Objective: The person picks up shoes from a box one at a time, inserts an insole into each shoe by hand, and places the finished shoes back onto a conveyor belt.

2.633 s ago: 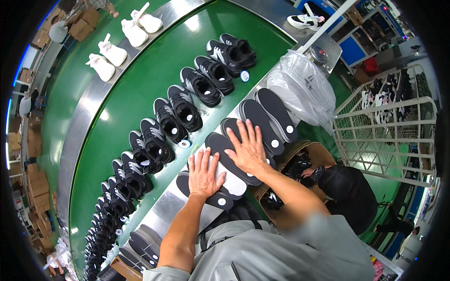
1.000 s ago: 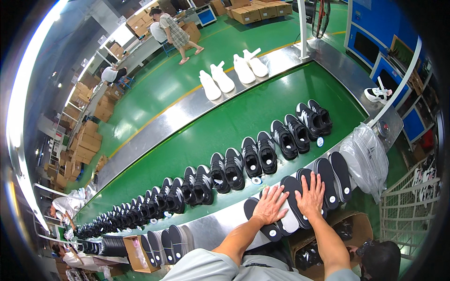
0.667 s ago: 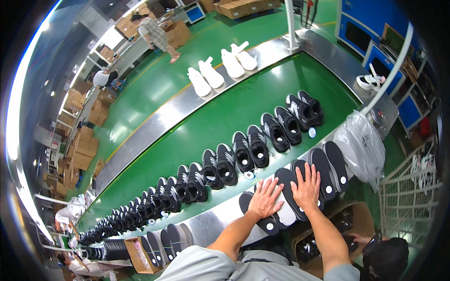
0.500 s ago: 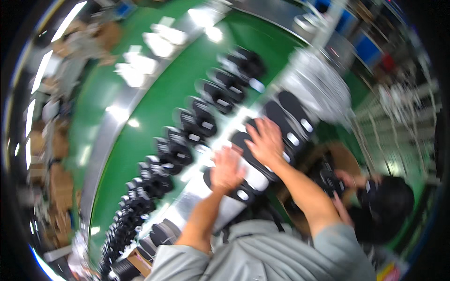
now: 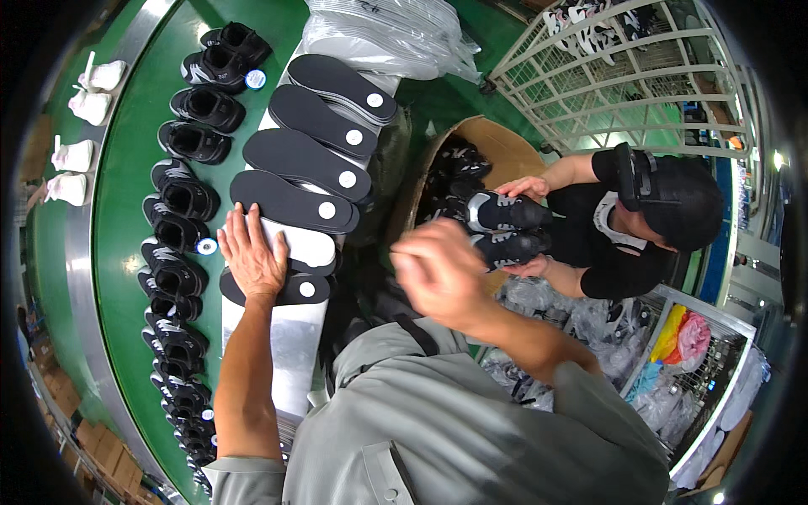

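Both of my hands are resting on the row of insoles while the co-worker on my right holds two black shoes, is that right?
Not quite: in the head view, only your left hand rests on the row of insoles. Your right hand, blurred, is off them to the right. The co-worker on your right does hold two black shoes.

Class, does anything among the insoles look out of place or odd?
Yes: the white insole by the left hand stands out, because the black insoles on either side bear round stickers and it shows none. I see no spill.
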